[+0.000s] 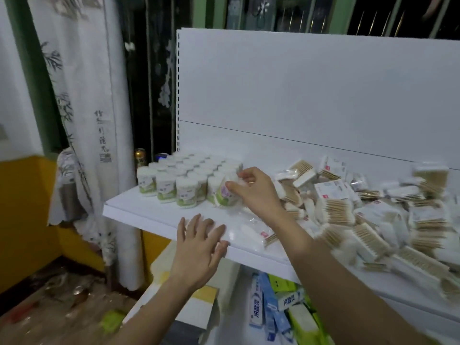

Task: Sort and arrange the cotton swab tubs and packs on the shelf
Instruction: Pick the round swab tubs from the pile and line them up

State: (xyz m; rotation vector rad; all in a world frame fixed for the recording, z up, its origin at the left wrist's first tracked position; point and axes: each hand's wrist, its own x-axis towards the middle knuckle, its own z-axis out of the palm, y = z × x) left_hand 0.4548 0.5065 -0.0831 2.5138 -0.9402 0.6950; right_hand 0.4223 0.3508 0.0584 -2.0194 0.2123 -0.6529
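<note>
From the head camera I see my right hand (254, 192) up at about twelve o'clock from the left one, thumb and fingertips pinching the top of a tilted cotton swab tub (225, 192) with a green and pink label. That tub leans at the front right corner of the block of upright tubs (184, 178), touching the nearest one; the block fills the shelf's left end.

My left hand (199, 245) lies flat, fingers spread, on the front edge of the white shelf (139, 212), holding nothing.

At three o'clock from the held tub, a loose heap of swab packs (361, 210) covers the right half of the shelf, wooden sticks showing through the wrappers. One single pack (256, 232) lies apart near the front edge, between my two forearms.

At six o'clock, below the shelf, toothpaste boxes (268, 310) lie jumbled.
</note>
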